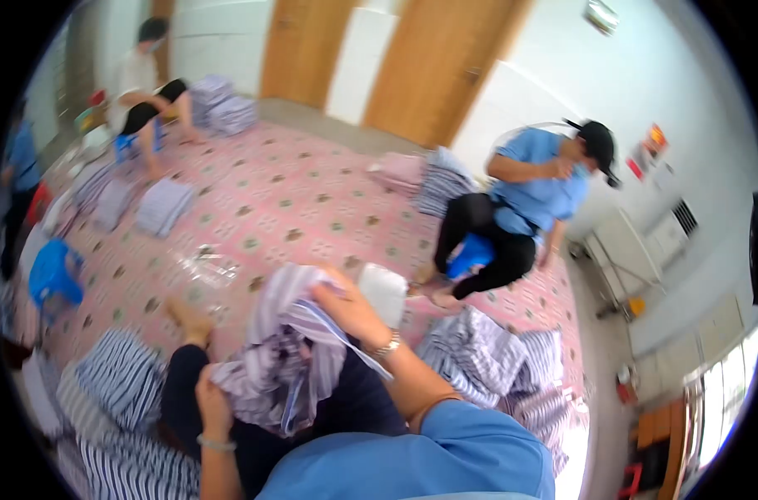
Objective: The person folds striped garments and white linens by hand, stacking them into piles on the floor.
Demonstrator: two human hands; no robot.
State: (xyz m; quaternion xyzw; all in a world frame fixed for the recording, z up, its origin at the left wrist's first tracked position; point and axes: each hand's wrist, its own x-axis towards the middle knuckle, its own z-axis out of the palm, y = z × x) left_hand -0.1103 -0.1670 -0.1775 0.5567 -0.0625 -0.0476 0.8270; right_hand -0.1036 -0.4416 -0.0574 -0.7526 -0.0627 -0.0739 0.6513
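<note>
A bunched purple-and-white striped cloth (287, 342) hangs over my lap between my two hands. My left hand (213, 400), with a band at the wrist, is closed on the cloth's lower left side. Higher up on the right, my right hand (346, 304), with a watch at the wrist, grips the cloth's upper edge. A pale strip runs down from beside that hand. Dark-striped folded cloths (122, 375) lie left of my leg, and more striped cloths (479, 350) are heaped to the right.
A person in blue (537, 183) sits on a blue stool at the right. Another person (142, 92) sits at the back left near folded piles (164, 207). An unoccupied blue stool (56, 273) stands left. Clear plastic (208, 267) lies on the pink patterned floor (312, 208).
</note>
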